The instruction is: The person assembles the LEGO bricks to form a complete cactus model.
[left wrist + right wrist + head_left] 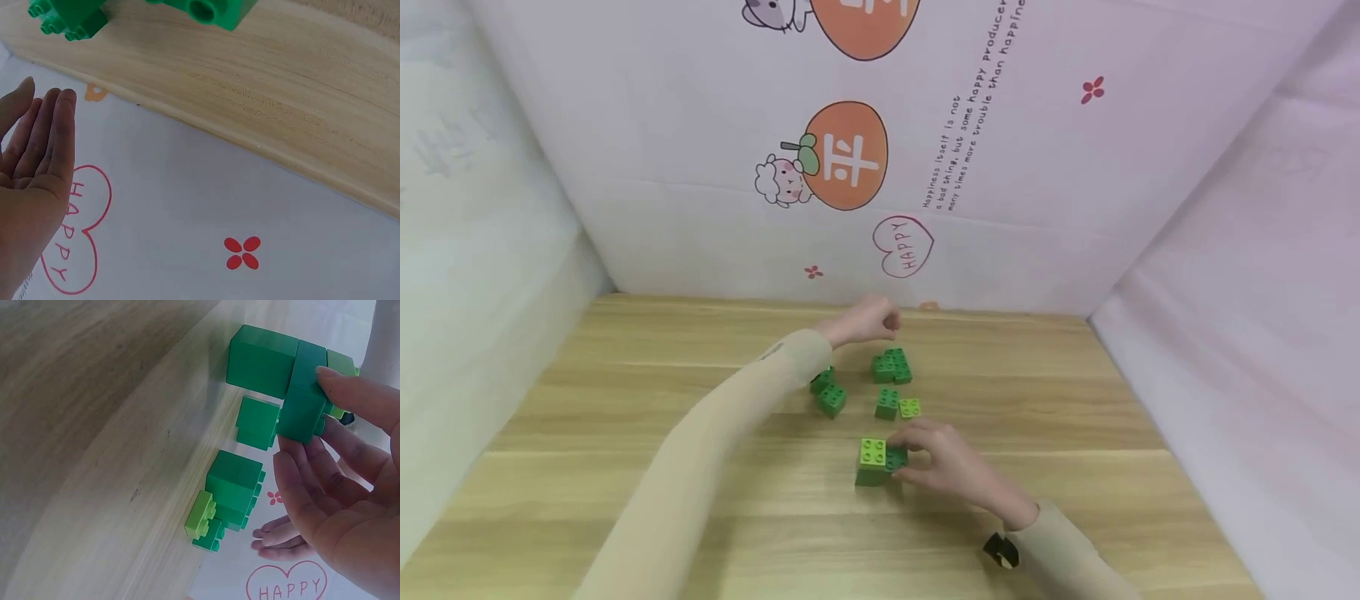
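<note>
- Head view: the right hand pinches a dark green brick with fingers and thumb, pressing it against the right side of a taller lime green block standing on the near middle of the wooden table. The left hand is far away, near the back wall, just behind a dark green cluster; it holds nothing. Between the hands lie a dark green brick beside a small lime brick, and two more green bricks to the left.
- Left wrist view: the left hand shows straight, relaxed fingers, open and empty, in front of the printed wall with a HAPPY heart.
- Right wrist view: the right hand has its thumb on the outer face of the dark green brick and fingers below it.
- Handling, as I judge: the brick is light, stiff plastic with smooth, somewhat slippery sides; best taken by two opposite flat faces, leaving the studs free.
</note>
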Demonstrator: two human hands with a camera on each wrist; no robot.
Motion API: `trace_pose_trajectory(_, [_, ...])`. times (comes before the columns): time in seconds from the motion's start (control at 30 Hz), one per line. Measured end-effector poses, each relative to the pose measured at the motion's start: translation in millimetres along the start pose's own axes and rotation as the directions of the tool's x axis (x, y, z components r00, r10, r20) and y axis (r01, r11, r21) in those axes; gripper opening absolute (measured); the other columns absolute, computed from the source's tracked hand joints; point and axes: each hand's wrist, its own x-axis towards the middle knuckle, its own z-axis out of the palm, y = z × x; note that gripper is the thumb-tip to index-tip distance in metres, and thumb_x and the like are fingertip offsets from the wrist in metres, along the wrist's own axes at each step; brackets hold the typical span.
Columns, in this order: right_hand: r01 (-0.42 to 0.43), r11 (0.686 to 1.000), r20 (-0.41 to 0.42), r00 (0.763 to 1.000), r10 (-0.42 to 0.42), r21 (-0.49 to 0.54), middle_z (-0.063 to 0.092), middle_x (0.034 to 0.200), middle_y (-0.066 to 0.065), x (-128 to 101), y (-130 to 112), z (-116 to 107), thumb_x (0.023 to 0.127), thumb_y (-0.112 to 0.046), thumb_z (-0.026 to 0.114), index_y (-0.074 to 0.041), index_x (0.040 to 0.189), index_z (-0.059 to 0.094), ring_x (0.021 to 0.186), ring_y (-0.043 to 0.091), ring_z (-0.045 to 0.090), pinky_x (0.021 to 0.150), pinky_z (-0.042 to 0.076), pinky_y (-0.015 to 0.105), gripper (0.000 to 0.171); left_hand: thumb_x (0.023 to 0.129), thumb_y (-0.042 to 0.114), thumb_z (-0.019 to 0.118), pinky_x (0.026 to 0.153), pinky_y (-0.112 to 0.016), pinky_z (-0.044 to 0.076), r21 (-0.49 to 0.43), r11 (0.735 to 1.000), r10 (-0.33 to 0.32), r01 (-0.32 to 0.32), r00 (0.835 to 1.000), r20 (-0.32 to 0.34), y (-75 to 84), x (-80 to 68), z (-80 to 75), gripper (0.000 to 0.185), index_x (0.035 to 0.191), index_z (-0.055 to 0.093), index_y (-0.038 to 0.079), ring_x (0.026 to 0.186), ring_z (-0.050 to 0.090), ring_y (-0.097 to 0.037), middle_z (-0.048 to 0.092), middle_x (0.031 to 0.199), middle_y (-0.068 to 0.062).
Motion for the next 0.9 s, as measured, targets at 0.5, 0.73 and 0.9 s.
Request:
trace_pose_trajectory(0.5, [-0.001,1.000,-0.007,1.000,0.001,0.003,0.072,0.110,0.002,-4.5,6.5,2.8,0.081,-0.012,0.080,-0.009,0.112,0.069,0.100,0.013,0.068,0.089,0.059,0.024,0.033,0.097,0.004,0.057,0.104,-0.038,0.052,0.017,0.998,-0.055,0.053,0.990,0.129,-2.1,15.4,19.9,0.030,0.126,0.062,0.004,0.119,0.057,-0.025,0.063,0.125,-0.010])
trace_pose_trajectory(0.73, [-0.010,1.000,-0.014,1.000,0.010,0.007,0.072,0.112,0.003,-3.5,6.1,4.0,0.080,-0.013,0.081,-0.008,0.112,0.069,0.101,0.013,0.068,0.090,0.058,0.022,0.035,0.093,-0.003,0.057,0.108,-0.038,0.051,0.064,0.998,-0.011,0.001,0.986,0.166,-3.4,13.8,23.6,0.038,0.131,0.060,0.004,0.124,0.057,-0.026,0.062,0.132,-0.011])
trace_pose_trajectory(0.9, [-0.011,1.000,-0.013,1.000,0.011,0.001,0.072,0.112,0.004,-2.8,5.5,3.1,0.080,-0.014,0.081,-0.008,0.112,0.069,0.101,0.014,0.068,0.089,0.059,0.023,0.035,0.090,-0.006,0.059,0.110,-0.039,0.049,0.035,0.999,0.005,-0.012,0.979,0.202,-7.4,13.2,25.4,0.045,0.134,0.058,0.004,0.127,0.056,-0.026,0.060,0.138,-0.011])
